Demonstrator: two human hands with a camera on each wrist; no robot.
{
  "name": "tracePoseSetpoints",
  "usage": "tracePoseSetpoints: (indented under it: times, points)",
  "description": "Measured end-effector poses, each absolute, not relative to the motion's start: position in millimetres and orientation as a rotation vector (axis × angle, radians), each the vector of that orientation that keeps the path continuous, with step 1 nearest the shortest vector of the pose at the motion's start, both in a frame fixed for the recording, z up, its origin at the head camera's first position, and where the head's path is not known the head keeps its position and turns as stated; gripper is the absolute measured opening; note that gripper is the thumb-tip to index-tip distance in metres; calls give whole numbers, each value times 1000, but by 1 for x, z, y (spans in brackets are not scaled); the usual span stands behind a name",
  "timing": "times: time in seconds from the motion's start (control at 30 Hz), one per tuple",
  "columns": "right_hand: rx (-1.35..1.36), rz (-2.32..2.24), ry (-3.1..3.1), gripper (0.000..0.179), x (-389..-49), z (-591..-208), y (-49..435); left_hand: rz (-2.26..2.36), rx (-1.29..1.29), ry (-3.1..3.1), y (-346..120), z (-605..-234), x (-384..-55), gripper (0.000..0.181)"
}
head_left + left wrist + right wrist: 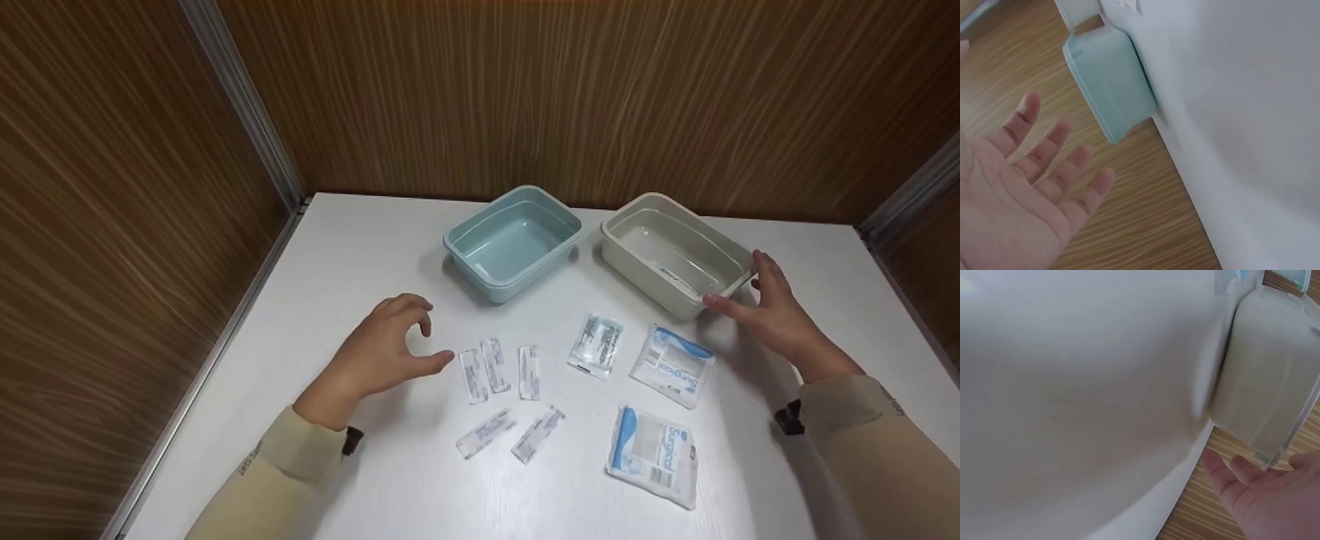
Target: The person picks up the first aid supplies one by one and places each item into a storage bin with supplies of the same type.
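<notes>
A: Where is the right hand?

B: At the right-hand end of the beige basin, thumb by the near corner, a fingertip by the far one. Its fingers are loosely extended and well apart from the thumb; whether they touch the rim, I can't tell.

A: And the left hand?

B: Gently curved, with a wide gap between thumb and fingers, holding nothing. Its thumb tip is just beside five narrow sachets lying on the white tabletop.

A: What else is there?

B: A blue basin stands left of the beige one. Nearer, right of the sachets, lie a small clear-and-white packet and two larger packets marked "Surgical".
</notes>
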State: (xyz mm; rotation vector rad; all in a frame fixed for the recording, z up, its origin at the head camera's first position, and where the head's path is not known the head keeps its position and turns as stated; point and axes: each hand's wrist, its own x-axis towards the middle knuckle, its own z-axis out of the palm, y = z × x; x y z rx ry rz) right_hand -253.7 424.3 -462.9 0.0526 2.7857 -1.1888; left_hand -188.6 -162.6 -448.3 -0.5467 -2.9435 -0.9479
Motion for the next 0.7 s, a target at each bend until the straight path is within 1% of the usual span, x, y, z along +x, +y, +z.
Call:
tracePoseSetpoints:
  times: [0.3,0.43,0.53,0.7]
  points:
    - [92,-1239,2794,131,-255,-465,421,-1030,-594,-3016,-155,-461,-189,48]
    - [69,-1279,2783,126,-257,-465,421,-1033,-598,-3046,-149,-465,-190,54]
    - [50,-1301,2772,123,-258,-465,421,-1017,-619,-3059,-144,-471,-191,64]
    - [52,-1308,2761,120,-258,-465,422,-1074,-620,-3118,-134,-487,-192,87]
